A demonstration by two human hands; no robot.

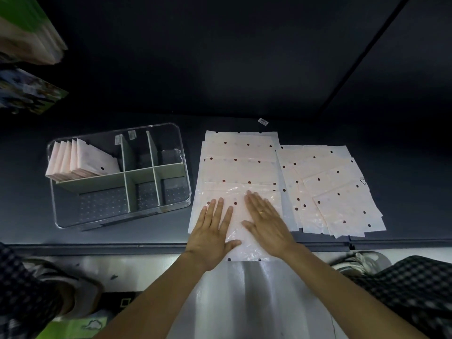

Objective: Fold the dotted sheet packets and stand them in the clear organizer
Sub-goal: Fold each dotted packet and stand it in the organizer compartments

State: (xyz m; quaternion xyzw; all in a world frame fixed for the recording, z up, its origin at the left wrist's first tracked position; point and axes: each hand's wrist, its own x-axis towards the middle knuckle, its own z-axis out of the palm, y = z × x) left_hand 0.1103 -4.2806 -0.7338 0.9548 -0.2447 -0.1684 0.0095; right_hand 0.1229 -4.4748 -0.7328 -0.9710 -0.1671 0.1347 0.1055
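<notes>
While you lean over the dark table [244, 69], both of your palms lie flat on the work in front of you. Largest on that table is the spread of dotted sheet packets: one stack [241, 165] straight ahead, running from the near edge away from you, and a second fanned pile [340, 192] just to its right, overlapping it slightly. To the left, a little apart from the stack, sits the clear organizer [186, 167], split by pale dividers into several compartments. Its far-left compartment holds a row of folded packets [80, 160], leaning upright; the other compartments appear to hold none.

Your left hand [210, 234] and right hand [267, 221] press side by side on the nearest packet [236, 231], whose shiny wrapper overhangs the table's near edge. Neither hand has a grip on anything; all fingers are straight and spread, pressing down.

Judging by this, you are flattening or creasing the top packet, so the folding step is in hand. Next, you would likely need to pinch one edge, bring it over to finish the fold, then carry it left and stand it beside the others.
</notes>
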